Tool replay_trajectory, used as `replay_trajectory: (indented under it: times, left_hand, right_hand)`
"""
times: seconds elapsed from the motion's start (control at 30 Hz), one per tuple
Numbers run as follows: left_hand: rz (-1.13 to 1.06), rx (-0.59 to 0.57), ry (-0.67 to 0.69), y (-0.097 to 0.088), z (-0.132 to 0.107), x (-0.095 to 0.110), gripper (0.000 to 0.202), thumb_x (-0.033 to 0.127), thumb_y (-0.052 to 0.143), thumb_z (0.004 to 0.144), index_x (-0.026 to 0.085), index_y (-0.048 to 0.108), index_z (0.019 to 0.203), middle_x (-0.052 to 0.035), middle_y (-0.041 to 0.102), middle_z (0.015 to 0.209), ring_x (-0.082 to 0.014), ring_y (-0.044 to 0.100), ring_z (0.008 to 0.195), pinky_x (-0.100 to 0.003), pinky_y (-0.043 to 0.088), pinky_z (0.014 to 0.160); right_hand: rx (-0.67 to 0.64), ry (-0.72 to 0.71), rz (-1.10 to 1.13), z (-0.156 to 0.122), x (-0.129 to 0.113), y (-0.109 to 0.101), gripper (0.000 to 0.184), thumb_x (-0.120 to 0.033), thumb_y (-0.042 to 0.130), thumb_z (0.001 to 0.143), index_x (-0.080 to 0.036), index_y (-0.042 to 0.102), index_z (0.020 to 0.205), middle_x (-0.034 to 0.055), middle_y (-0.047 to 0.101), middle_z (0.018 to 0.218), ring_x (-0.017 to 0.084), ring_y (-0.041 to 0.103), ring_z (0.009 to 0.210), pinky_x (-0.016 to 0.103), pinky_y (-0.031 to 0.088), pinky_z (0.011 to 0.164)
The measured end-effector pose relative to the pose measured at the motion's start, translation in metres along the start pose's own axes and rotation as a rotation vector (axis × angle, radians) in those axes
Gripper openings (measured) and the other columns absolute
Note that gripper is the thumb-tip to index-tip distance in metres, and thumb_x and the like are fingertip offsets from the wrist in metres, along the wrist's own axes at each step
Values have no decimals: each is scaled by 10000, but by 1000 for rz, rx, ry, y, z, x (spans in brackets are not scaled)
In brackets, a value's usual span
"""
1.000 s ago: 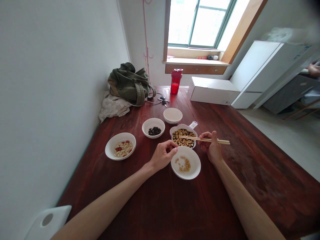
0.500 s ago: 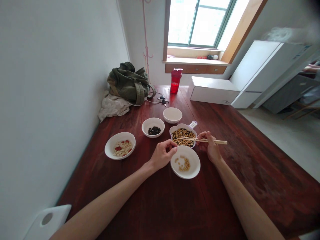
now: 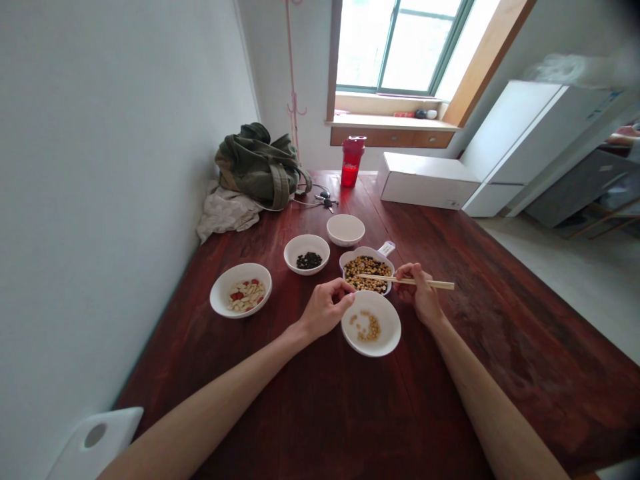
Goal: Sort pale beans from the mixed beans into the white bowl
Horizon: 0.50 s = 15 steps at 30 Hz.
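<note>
Holding two chopsticks (image 3: 384, 278) at the mixed beans (image 3: 367, 267) in one handled dish (image 3: 387, 249), my right hand (image 3: 423, 297) pinches them.

Compared with half a second ago, the tips look closer together, so I judge the sticks are being squeezed; whether a bean is caught, I cannot tell. My left hand (image 3: 327, 310) pinches the rim of the near bowl (image 3: 390, 325), where yellow beans (image 3: 371, 328) lie. With the left bowl (image 3: 220, 291) of pale seeds (image 3: 253, 293), the middle bowl (image 3: 321, 250) of black beans (image 3: 310, 261), and the far bowl (image 3: 346, 229), I count four bowls.

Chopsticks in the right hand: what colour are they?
The chopsticks are a pale, yellowish tan, seen best in the head view.
</note>
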<state>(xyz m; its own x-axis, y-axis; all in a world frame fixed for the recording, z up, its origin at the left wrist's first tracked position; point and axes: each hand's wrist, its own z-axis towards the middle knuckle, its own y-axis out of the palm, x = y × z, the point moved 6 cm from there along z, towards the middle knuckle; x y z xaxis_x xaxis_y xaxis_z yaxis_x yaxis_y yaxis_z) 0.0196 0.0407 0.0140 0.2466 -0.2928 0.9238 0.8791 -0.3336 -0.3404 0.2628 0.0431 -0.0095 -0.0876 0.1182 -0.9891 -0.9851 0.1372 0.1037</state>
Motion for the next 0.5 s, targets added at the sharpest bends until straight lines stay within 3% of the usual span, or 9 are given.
replay_trajectory:
  times: [0.5]
  left_hand:
    - [-6,5,6,-1,0,3,221,323,612,912,134,726,920,-1,605,694,-117,512,623,-236,384,603]
  right_hand:
    - [16,-52,69,0,-6,0,582,-752,442,916,-226,635,760,18,599,658,146,560,553,230,410,431]
